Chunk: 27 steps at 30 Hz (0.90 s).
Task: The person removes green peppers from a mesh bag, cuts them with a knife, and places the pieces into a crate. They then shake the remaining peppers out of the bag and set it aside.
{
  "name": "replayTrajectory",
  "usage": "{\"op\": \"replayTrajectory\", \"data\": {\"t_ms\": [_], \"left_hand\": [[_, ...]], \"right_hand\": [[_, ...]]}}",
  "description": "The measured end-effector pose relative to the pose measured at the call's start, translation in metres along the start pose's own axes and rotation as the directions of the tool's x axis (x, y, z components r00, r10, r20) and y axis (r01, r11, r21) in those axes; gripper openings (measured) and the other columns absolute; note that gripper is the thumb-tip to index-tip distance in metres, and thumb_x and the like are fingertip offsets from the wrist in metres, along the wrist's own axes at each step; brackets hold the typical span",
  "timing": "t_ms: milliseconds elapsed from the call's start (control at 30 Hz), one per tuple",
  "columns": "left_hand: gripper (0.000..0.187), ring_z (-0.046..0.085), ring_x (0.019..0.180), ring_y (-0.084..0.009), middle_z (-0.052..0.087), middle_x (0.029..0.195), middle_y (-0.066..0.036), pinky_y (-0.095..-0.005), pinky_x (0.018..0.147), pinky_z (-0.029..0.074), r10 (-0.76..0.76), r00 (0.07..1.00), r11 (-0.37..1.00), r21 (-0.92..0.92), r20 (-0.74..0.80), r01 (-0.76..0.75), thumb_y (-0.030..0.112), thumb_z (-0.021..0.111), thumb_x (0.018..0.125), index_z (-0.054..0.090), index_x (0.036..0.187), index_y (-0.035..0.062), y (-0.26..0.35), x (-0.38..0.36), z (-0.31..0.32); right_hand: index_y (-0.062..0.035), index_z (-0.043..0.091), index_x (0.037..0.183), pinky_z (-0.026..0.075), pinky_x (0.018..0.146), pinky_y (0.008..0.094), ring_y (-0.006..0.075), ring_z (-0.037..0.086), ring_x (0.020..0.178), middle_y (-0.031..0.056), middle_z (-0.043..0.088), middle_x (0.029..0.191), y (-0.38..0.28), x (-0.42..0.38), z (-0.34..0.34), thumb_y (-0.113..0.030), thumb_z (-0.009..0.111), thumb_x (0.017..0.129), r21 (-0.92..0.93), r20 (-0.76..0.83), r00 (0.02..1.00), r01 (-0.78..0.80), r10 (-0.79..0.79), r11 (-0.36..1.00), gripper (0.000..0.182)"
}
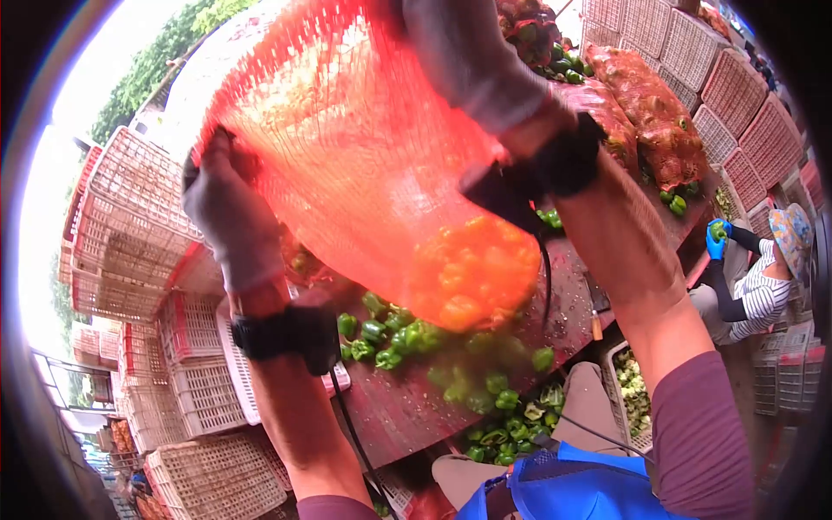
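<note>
One red mesh sack (pixel 347 130) held up, two filled sacks (pixel 659 121) behind, two wrist devices (pixel 286 334).

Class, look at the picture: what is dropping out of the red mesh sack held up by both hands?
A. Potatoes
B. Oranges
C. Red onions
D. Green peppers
D: green peppers lie heaped on the table directly beneath the open mouth of the red mesh sack.

Upended red mesh sack (pixel 347 139) spilling green peppers (pixel 390 334) onto table.
</note>
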<state>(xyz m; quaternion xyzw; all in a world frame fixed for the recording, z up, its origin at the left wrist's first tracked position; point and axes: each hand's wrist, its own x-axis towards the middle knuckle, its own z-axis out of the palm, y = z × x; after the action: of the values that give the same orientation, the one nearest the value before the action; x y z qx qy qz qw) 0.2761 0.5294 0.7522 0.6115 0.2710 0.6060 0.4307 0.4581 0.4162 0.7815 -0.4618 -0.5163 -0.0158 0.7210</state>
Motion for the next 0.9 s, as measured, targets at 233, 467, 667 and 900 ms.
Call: {"op": "replayTrajectory", "data": {"t_ms": [233, 467, 667, 900], "left_hand": [[0.025, 0.06, 0.067, -0.0109, 0.065, 0.081, -0.006, -0.0272, 0.061, 0.05, 0.368, 0.927, 0.93, -0.031, 0.078, -0.366, 0.018, 0.052, 0.098, 0.067, 0.086, 0.0013, 0.091, 0.009, 0.014], [0.022, 0.062, 0.088, -0.014, 0.067, 0.101, -0.008, -0.0309, 0.08, 0.049, 0.045, 0.988, 0.999, -0.037, 0.148, -0.04, 0.016, 0.055, 0.096, 0.064, 0.107, -0.001, 0.053, -0.036, -0.003], [0.027, 0.059, 0.093, -0.0129, 0.063, 0.104, -0.004, -0.0319, 0.083, 0.047, -0.253, 0.656, 0.889, -0.097, 0.711, 0.448, 0.019, 0.061, 0.091, 0.06, 0.114, 0.004, 0.014, -0.109, 0.014], [0.034, 0.06, 0.101, -0.0137, 0.063, 0.115, -0.003, -0.0323, 0.09, 0.05, -0.311, 0.857, 0.528, -0.675, 0.41, 0.515, 0.026, 0.053, 0.1, 0.058, 0.125, 0.0024, -0.052, -0.161, -0.063]], "right_hand": [[-0.005, 0.059, 0.093, 0.045, 0.063, 0.0298, 0.0154, 0.055, 0.071, 0.0062, 0.06, 0.08, -0.069, 0.032, -0.048, -0.005, 0.05, 0.089, -0.087, -0.034, 0.995, 0.093, -0.096, 0.992, 0.01], [-0.0037, 0.057, 0.103, 0.046, 0.07, 0.0305, 0.0171, 0.057, 0.08, 0.0078, 0.061, 0.091, -0.031, 0.021, -0.053, -0.007, 0.051, 0.09, -0.405, 0.297, 0.945, -0.003, 0.135, 0.914, 0.014], [-0.0025, 0.056, 0.111, 0.048, 0.077, 0.0311, 0.0186, 0.058, 0.089, 0.0093, 0.061, 0.1, 0.046, -0.082, -0.09, -0.008, 0.052, 0.092, -0.62, 0.51, 0.734, -0.048, 0.449, 0.783, 0.021], [-0.0012, 0.054, 0.121, 0.05, 0.084, 0.0319, 0.0203, 0.059, 0.099, 0.011, 0.062, 0.11, 0.1, -0.189, -0.095, -0.01, 0.053, 0.093, -0.579, 0.517, 0.559, -0.329, 0.648, 0.746, 0.03]]}}
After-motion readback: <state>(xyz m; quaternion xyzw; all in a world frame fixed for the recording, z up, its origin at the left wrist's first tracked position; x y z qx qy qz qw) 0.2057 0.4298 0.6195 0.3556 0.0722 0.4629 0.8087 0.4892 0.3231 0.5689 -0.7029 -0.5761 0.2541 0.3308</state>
